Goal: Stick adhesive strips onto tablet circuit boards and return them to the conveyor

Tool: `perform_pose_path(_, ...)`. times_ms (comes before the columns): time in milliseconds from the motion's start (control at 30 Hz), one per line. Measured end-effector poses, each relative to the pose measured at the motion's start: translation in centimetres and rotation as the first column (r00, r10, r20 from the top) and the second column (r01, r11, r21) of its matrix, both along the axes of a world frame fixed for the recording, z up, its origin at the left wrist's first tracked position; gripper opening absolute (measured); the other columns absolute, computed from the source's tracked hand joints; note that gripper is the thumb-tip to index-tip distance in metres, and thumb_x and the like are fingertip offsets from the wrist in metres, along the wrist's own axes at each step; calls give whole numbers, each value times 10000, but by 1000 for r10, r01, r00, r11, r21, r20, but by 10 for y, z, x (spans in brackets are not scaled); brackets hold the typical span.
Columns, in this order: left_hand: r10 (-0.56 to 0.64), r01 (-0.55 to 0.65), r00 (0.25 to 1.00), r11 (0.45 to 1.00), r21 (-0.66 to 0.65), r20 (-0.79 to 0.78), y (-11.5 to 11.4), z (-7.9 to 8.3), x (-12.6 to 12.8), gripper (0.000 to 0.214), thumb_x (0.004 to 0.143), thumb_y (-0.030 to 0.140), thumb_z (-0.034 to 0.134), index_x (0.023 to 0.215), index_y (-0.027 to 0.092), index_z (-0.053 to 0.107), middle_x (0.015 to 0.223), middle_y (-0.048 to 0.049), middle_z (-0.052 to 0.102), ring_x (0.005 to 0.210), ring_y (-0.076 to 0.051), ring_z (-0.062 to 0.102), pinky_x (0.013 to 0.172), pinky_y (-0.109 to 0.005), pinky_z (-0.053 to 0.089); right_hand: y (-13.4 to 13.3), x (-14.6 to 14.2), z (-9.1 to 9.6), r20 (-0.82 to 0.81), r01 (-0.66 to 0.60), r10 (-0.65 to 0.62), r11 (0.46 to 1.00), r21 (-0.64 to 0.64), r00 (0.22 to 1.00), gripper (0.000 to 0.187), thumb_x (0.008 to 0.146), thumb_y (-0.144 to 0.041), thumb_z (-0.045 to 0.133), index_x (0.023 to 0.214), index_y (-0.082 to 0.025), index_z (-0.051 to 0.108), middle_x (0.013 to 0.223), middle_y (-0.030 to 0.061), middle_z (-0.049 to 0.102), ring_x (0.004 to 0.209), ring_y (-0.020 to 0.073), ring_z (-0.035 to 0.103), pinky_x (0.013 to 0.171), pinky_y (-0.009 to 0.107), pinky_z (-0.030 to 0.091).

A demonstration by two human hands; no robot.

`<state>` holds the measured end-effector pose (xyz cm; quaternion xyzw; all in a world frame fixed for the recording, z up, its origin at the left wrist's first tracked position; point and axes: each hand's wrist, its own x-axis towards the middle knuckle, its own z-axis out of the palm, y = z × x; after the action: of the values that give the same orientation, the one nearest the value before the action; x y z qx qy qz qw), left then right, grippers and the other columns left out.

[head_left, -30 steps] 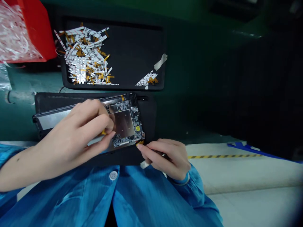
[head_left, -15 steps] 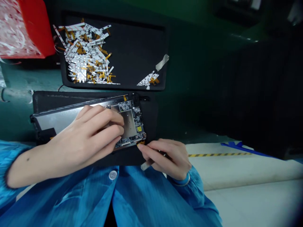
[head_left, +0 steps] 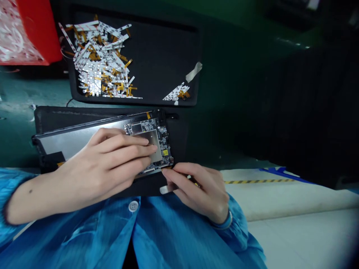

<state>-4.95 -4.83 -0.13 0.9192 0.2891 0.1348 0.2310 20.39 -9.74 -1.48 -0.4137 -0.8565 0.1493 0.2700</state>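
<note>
An opened tablet (head_left: 70, 140) lies on a black mat (head_left: 179, 138), its circuit board (head_left: 161, 140) with a metal shield exposed at the right end. My left hand (head_left: 112, 164) rests flat on the board, fingers stretched out over the shield. At the board's lower right corner my right hand (head_left: 196, 188) pinches a small orange flex strip whose white backing tab (head_left: 165, 189) sticks out to the left below the fingers.
Behind the tablet a black tray (head_left: 157, 52) holds a large heap of white and orange strips (head_left: 98, 63) on the left and a small heap (head_left: 177, 93) on the right. A red bin (head_left: 25, 31) stands at the far left. Green tabletop (head_left: 17, 123) surrounds them.
My left hand has opened from a pinch and slid right, fingers flattening over the board's shield. My right hand has stayed at the board's corner, shifting slightly.
</note>
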Motion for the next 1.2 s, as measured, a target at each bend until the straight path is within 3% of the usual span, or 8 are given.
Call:
perform_pose_path(200, -8, 7, 1000, 1000, 17, 19, 0, -4, 1, 272, 1083, 245, 390, 1236, 202, 611, 1375, -22, 673, 1346, -212, 551, 1073, -448, 427, 12, -5, 16, 122, 1, 15, 992, -129, 992, 152, 957, -93, 575, 893, -156, 698, 851, 20, 711, 633, 90, 636, 509, 240, 485)
perform_pose_path(433, 2, -3, 999, 1000, 27, 36, -5, -6, 2, 302, 1069, 233, 403, 1265, 244, 633, 1363, -27, 669, 1319, -248, 559, 1066, -451, 421, 18, 2, 8, -129, 1, -68, 890, -455, 989, 103, 929, -97, 647, 923, -191, 605, 938, -1, 599, 624, 43, 538, 519, 163, 453)
perform_pose_path(633, -34, 36, 998, 998, 50, -49, -4, -6, 2, 409, 1019, 139, 478, 1389, 290, 568, 1337, -69, 663, 1324, -294, 545, 1015, -476, 434, 26, 7, 9, -129, 26, -104, 867, -498, 986, 237, 908, -240, 748, 850, -195, 523, 860, -28, 536, 531, 24, 402, 478, 165, 389)
perform_pose_path(733, -99, 117, 988, 980, 162, -118, -1, -1, 4, 423, 1015, 88, 466, 1403, 236, 543, 1323, -88, 666, 1297, -315, 558, 967, -489, 427, 32, 7, 12, -29, 67, -93, 871, -487, 995, 302, 932, -339, 720, 819, -200, 477, 820, -35, 504, 519, 31, 369, 452, 179, 343)
perform_pose_path(833, -171, 236, 961, 917, 322, -217, 2, 5, 9, 432, 985, 54, 506, 1403, 158, 533, 1303, -117, 672, 1179, -360, 606, 868, -510, 434, 38, 8, 14, 35, 77, -68, 874, -480, 997, 354, 924, -397, 724, 812, -201, 451, 814, -37, 487, 524, 35, 364, 445, 187, 317)
perform_pose_path(900, -188, 264, 953, 901, 344, -238, 4, 6, 11, 434, 977, 44, 505, 1396, 152, 533, 1300, -104, 675, 1155, -359, 610, 855, -504, 438, 40, 9, 15, 42, 62, -48, 870, -489, 998, 361, 911, -413, 737, 822, -199, 459, 825, -35, 487, 528, 34, 361, 444, 187, 316)
perform_pose_path(1067, -101, 110, 991, 988, 111, -84, 14, 9, -7, 420, 1062, 116, 339, 1410, 278, 510, 1362, -50, 622, 1295, -253, 553, 954, -435, 441, 37, 15, 13, -160, -21, -91, 810, -586, 983, 343, 829, -424, 817, 916, -188, 584, 853, -36, 490, 520, 21, 358, 430, 167, 371)
perform_pose_path(1200, 258, -243, 962, 959, 147, -89, 33, 16, -27, 356, 1002, 236, 600, 1352, 278, 555, 1285, -34, 566, 1154, -219, 576, 882, -377, 499, 53, 43, -9, -328, 179, -430, 793, -583, 841, 268, 827, -275, 818, 1055, -208, 696, 908, -15, 614, 536, 32, 532, 451, 163, 433)
